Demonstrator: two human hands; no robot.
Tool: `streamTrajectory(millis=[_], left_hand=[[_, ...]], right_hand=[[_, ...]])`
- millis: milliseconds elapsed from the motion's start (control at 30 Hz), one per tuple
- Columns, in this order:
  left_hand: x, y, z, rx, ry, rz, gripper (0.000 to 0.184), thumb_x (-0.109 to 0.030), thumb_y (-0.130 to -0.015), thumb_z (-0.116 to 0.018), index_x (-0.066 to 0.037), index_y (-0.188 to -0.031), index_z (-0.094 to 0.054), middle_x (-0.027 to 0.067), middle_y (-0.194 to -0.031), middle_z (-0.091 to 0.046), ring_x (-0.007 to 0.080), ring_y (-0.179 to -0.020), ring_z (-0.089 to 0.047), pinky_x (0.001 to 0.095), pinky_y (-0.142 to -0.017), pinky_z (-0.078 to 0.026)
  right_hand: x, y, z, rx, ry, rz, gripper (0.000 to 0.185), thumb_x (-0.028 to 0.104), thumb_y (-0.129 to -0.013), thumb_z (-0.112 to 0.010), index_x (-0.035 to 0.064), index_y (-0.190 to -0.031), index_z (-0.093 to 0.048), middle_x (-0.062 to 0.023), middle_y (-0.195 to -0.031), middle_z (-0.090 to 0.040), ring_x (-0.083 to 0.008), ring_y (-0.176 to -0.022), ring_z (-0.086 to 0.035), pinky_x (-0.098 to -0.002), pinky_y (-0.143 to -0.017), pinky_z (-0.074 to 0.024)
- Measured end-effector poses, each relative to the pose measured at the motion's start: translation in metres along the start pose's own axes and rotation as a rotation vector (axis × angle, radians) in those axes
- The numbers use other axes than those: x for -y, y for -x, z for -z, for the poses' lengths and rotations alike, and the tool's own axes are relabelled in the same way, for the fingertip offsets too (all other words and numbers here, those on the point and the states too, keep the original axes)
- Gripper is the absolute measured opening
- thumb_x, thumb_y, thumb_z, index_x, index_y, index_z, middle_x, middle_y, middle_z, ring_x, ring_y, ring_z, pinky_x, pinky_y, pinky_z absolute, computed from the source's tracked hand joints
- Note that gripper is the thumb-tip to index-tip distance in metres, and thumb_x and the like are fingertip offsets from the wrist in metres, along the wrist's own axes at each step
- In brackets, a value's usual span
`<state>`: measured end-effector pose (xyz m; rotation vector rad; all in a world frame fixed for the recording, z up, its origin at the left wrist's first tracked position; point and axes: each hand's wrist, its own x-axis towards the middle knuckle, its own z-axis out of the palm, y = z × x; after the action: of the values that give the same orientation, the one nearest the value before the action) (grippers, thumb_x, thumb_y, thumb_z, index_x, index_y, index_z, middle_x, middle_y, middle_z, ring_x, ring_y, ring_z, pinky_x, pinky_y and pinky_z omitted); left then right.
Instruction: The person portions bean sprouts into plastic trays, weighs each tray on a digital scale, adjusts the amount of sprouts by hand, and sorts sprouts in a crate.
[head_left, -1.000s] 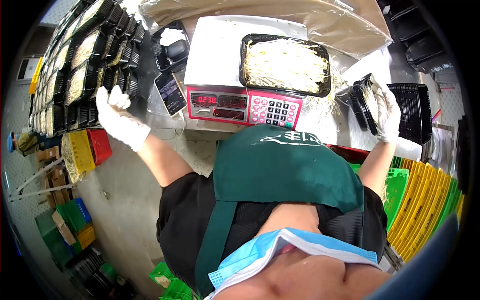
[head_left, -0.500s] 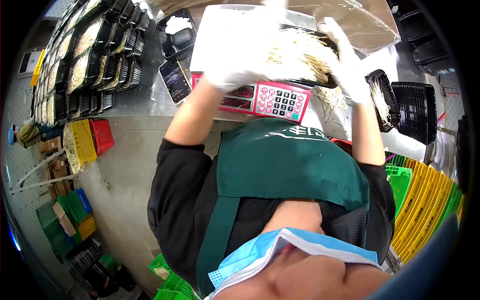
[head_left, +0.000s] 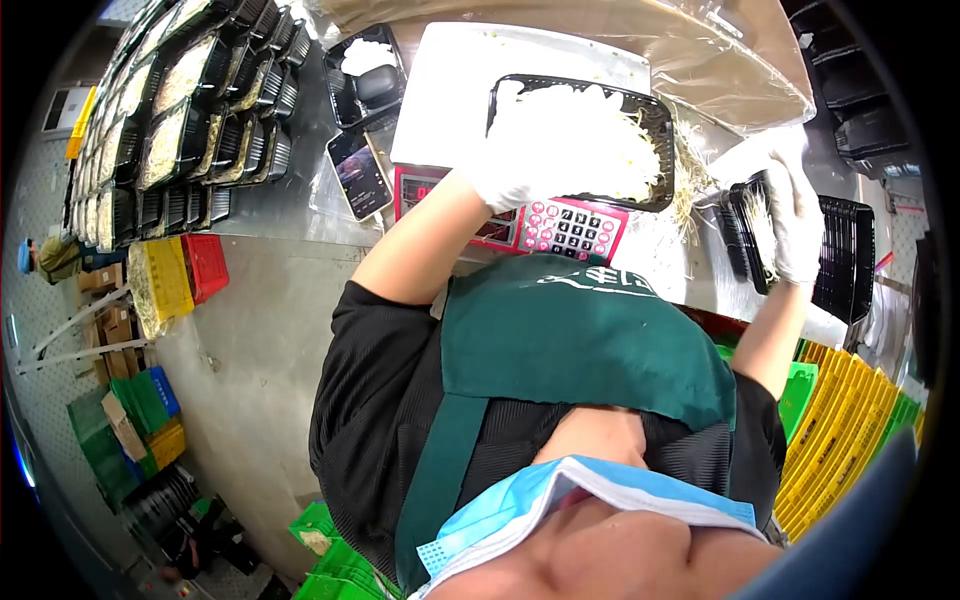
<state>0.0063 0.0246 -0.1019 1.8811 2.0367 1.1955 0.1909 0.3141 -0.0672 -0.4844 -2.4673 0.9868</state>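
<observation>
A black tray of bean sprouts (head_left: 640,160) rests on the white scale (head_left: 440,110) with its red keypad panel. My left hand (head_left: 540,145), white-gloved, lies over the sprouts in that tray with its fingers spread; glare hides detail there. To the right, my gloved right hand (head_left: 795,220) is over a smaller black tray (head_left: 745,235) holding some sprouts, its fingers together and pointing away from me. Whether those fingers grip the tray or sprouts is not clear. Loose sprouts (head_left: 690,180) lie between the scale and the right-hand trays.
Filled black trays (head_left: 170,150) are stacked at the left. A phone (head_left: 358,175) lies beside the scale, below a black tray with a dark object (head_left: 378,85). Empty black trays (head_left: 845,260) stand at the right. Yellow crates (head_left: 840,430) are at the lower right.
My left hand has come from the left side onto the sprouts on the scale. My right hand went to the scale's tray and is back at the smaller tray on the right.
</observation>
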Motion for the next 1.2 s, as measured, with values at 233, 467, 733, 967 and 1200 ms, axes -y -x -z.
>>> streamTrajectory(millis=[233, 467, 733, 967, 1200], left_hand=[[0.007, 0.004, -0.003, -0.132, -0.482, -0.229, 0.039, -0.025, -0.085, -0.064, -0.006, -0.118, -0.059, 0.0131, -0.124, -0.056, 0.0284, -0.112, -0.054, 0.0377, -0.098, -0.041], [-0.030, -0.016, 0.003, -0.093, -0.102, 0.073, 0.029, -0.028, -0.084, -0.060, -0.012, -0.108, -0.065, 0.0045, -0.109, -0.064, 0.0220, -0.103, -0.056, 0.0356, -0.092, -0.041], [-0.032, 0.042, 0.044, -0.366, 0.065, 0.318, 0.081, -0.034, -0.069, -0.078, 0.000, -0.132, -0.040, 0.0190, -0.132, -0.044, 0.0307, -0.119, -0.044, 0.0390, -0.096, -0.041], [0.067, 0.245, 0.088, -0.749, -0.187, 1.076, 0.091, -0.029, -0.075, -0.075, 0.010, -0.139, -0.024, 0.0258, -0.143, -0.030, 0.0311, -0.134, -0.029, 0.0366, -0.110, -0.023], [0.142, 0.255, 0.085, -0.469, -0.852, 1.484, 0.112, -0.067, -0.057, -0.072, 0.005, -0.134, -0.035, 0.0253, -0.128, -0.046, 0.0367, -0.115, -0.050, 0.0430, -0.095, -0.044]], right_hand=[[-0.257, 0.067, 0.013, 0.207, 0.125, -0.285, 0.077, 0.029, -0.082, -0.069, 0.0034, -0.142, -0.028, -0.0172, -0.133, -0.049, -0.0251, -0.116, -0.054, -0.0318, -0.098, -0.0407], [-0.169, 0.051, 0.006, 0.264, 0.767, -0.370, 0.040, 0.030, -0.081, -0.063, 0.0099, -0.115, -0.057, -0.0184, -0.105, -0.061, -0.0354, -0.100, -0.057, -0.0403, -0.085, -0.0464], [-0.115, 0.047, 0.065, -0.085, 0.082, -0.216, 0.041, 0.024, -0.092, -0.054, -0.0001, -0.125, -0.052, -0.0091, -0.115, -0.061, -0.0194, -0.100, -0.057, -0.0318, -0.088, -0.0436], [-0.004, 0.005, 0.040, 0.027, -0.235, 0.119, 0.038, 0.005, -0.094, -0.048, -0.0023, -0.131, -0.043, -0.0104, -0.131, -0.050, -0.0163, -0.118, -0.048, -0.0279, -0.099, -0.0361], [0.078, -0.035, -0.037, 0.409, -0.252, 0.438, 0.034, 0.000, -0.091, -0.052, -0.0045, -0.125, -0.048, -0.0134, -0.124, -0.055, -0.0195, -0.110, -0.055, -0.0288, -0.095, -0.0419]])
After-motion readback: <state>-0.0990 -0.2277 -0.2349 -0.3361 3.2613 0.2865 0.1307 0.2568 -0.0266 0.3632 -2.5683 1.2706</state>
